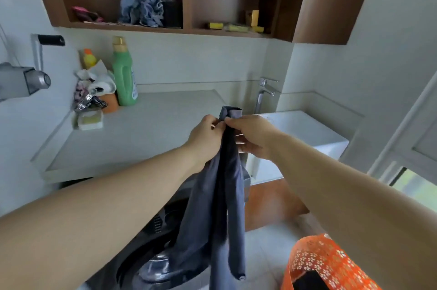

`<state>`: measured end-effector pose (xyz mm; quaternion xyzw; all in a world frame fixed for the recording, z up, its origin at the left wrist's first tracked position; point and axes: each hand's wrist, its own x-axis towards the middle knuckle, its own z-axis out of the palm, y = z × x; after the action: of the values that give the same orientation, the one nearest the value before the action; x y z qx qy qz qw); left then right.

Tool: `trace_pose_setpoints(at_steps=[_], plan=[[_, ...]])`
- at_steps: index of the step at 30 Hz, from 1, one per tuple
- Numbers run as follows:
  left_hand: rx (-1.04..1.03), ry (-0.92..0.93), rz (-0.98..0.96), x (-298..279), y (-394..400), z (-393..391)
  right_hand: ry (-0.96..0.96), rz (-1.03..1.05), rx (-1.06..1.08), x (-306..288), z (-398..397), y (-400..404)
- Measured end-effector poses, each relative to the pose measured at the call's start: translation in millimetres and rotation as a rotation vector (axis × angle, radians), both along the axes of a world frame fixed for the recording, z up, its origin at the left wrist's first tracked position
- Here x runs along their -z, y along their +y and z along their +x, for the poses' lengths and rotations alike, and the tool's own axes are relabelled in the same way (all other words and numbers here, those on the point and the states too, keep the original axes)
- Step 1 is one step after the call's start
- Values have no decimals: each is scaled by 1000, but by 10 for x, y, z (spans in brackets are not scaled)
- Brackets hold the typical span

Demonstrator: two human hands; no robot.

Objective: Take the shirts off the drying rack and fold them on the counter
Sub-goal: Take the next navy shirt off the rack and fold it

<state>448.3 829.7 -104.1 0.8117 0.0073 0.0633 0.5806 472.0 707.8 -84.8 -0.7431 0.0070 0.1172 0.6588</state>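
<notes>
A dark grey-blue shirt (pixel 222 207) hangs bunched in front of me, in the air at the front right edge of the pale counter (pixel 146 133). My left hand (pixel 205 138) pinches the cloth near its top edge. Right beside it, my right hand (pixel 253 136) pinches the same top part, and the two hands almost touch. The shirt's lower end dangles down past the counter edge, in front of the washing machine (pixel 160 249). No drying rack is in view.
A green detergent bottle (pixel 124 74), a small orange-capped bottle (pixel 88 58) and a pile of clutter (pixel 94 93) stand at the counter's back left. A white sink (pixel 305 133) with a tap (pixel 264 93) lies to the right. An orange patterned basket (pixel 328 263) sits on the floor.
</notes>
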Motion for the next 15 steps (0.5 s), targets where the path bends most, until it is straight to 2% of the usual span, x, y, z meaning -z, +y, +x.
trace_pose_setpoints(at_steps=[3,7,10,12,13,15], plan=[[38,26,-30,-17,7,47,-7,20,-48,-17,70,40],[216,96,-172,-94,30,56,-11,69,-102,5,194,-29],[157,49,-129,-135,190,124,-29,50,-178,22,290,-125],[133,4,-9,-184,364,184,-45,24,-337,-21,288,-214],[188,3,55,-214,427,205,-41,34,-447,-57,280,-255],[366,51,34,-274,463,229,-23,78,-603,-142,292,-338]])
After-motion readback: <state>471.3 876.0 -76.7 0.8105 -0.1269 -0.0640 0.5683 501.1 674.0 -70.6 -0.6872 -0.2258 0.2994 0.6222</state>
